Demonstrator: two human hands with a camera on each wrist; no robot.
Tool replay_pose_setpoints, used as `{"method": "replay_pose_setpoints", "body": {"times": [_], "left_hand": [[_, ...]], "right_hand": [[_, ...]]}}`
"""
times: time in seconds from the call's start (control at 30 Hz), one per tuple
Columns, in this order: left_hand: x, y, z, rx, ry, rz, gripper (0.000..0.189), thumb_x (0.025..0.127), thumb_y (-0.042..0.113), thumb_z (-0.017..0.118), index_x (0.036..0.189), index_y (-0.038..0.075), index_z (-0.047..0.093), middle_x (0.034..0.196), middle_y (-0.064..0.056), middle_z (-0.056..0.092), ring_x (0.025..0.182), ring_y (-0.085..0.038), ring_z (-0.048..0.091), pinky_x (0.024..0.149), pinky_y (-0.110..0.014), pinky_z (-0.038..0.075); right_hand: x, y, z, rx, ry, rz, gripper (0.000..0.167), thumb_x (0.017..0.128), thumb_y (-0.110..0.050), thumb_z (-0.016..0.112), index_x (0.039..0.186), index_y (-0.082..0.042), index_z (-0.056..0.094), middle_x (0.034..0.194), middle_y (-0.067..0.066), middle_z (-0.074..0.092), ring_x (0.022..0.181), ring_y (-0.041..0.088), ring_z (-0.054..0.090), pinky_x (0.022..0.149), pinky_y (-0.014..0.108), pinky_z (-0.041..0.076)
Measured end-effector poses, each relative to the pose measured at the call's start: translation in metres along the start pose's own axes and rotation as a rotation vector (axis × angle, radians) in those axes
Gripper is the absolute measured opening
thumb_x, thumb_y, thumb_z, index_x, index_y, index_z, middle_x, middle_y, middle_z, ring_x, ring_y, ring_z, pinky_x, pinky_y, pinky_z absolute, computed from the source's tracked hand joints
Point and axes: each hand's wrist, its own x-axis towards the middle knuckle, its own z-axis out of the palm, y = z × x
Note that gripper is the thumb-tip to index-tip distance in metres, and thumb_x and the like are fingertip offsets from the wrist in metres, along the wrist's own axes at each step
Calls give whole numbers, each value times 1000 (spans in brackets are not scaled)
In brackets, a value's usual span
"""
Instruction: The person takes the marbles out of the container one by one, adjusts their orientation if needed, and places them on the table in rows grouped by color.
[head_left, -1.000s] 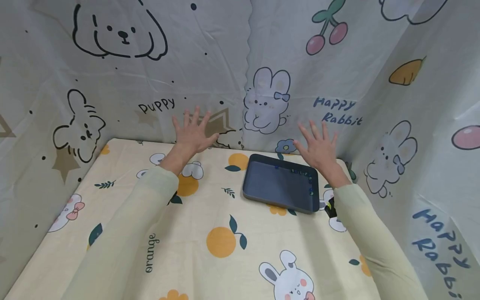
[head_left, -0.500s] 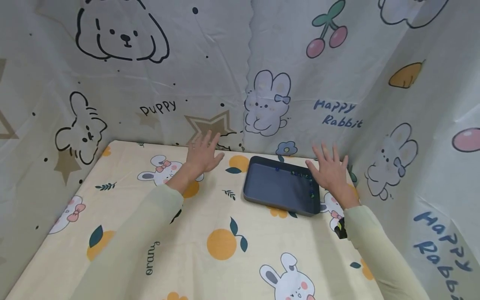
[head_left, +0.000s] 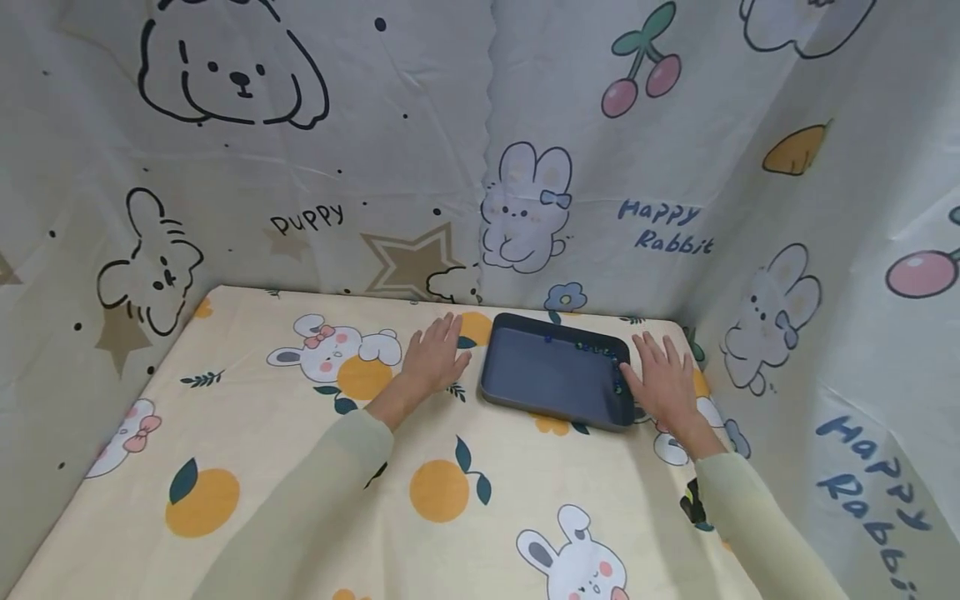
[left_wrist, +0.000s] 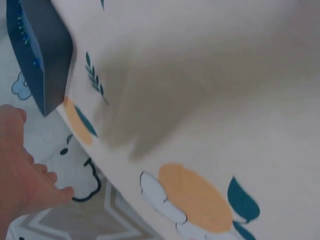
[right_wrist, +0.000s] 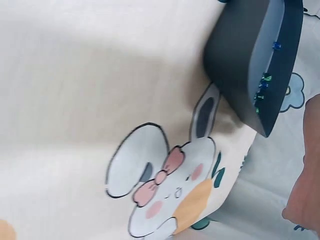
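A dark grey rectangular tray (head_left: 551, 375) lies on the table, with several small blue and green glass beads or marbles (head_left: 597, 350) along its far and right edges. My left hand (head_left: 431, 364) is to the left of the tray, its fingers spread and a gap between thumb and rim. On the other side, my right hand (head_left: 663, 387) hovers by the right rim, fingers straight, the thumb close to the edge; contact cannot be made out. Both hands hold nothing. In the right wrist view the tray wall (right_wrist: 230, 60) stands apart from the hand (right_wrist: 307, 175).
A cream tablecloth (head_left: 300, 483) printed with oranges and rabbits covers the table. Pale printed curtains (head_left: 420, 150) hang along the back and both sides, close to the table's far edge. A dark band (head_left: 692, 500) shows by the right sleeve.
Both hands have come down and back from in front of the back curtain to either side of the tray. My left hand has also moved right. The tray has stayed put.
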Motion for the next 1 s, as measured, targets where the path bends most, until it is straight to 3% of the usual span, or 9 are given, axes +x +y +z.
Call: {"method": "replay_pose_setpoints", "body": {"times": [0.33,0.63,0.77,1.0], "left_hand": [[4,12,24,17,-37,-33,70,105,49,39,162,18,12,166,-12,11,150,-32,14,117,-56,17],[9,25,44,48,-34,15,75,103,55,39,162,17,12,167,-11,8,151,-31,13,117,-55,18],[12,30,46,78,-28,3,74,103,55,40,162,20,12,167,-10,8,151,-31,13,117,-55,18],[16,37,50,52,-58,-16,78,102,53,45,162,18,9,167,-10,6,151,-31,12,117,-56,17]], "right_hand": [[-19,9,25,-27,-69,60,66,104,-41,46,154,-1,30,158,26,26,144,50,16,110,72,10],[-27,15,36,-5,-108,112,69,103,-42,44,153,3,29,159,29,20,145,51,10,111,71,6],[-26,17,38,19,-104,99,69,103,-43,44,152,4,31,159,29,20,145,51,9,111,71,6],[-32,19,42,5,-116,24,73,101,-47,47,153,2,31,159,29,20,145,52,10,110,72,8]]}}
